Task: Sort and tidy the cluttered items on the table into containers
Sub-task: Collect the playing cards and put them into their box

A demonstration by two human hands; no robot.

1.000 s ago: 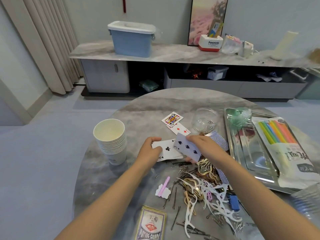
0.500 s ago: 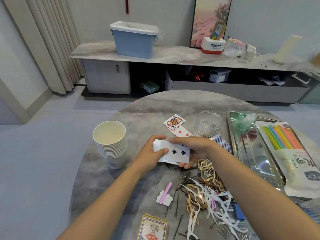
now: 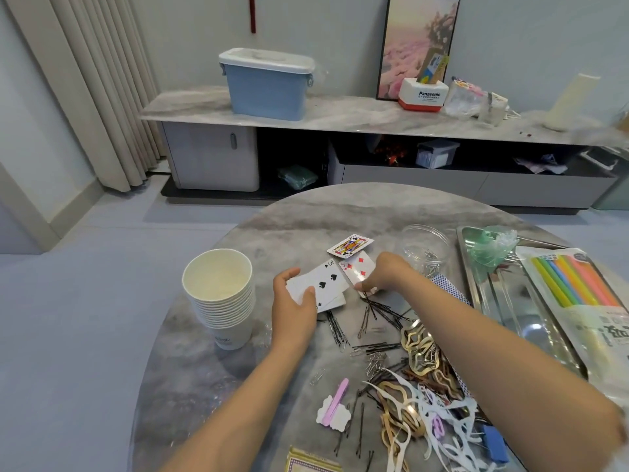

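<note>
Two hands work the middle of the round table [image 3: 211,342], and the risks run across it from left to right. Farthest left stands the stack of paper cups [image 3: 219,294], upright and close to the left forearm; a careless sweep of that arm would likely tip it. Next, the left hand [image 3: 294,306] curls its fingers and thumb round a small fan of playing cards [image 3: 321,284], the three of spades on top. The fan sits loosely, so a slack thumb could let the lower cards slide out onto the black hairpins [image 3: 377,310] lying just below. Just beside it, the right hand [image 3: 384,274] pinches the five of diamonds [image 3: 357,269] at its near edge, fingertips together on the card, which lies against the fan's right side. The card is thin and glossy; dragging it could pull a hairpin along or bend a corner. One face card [image 3: 350,246] remains flat on the table just beyond both hands, not yet gathered. Further right sit the clear jar [image 3: 425,247] and the metal tray [image 3: 503,301], and near the front edge a card box [image 3: 311,463] shows partly; I judge that the likely home for the cards.
</note>
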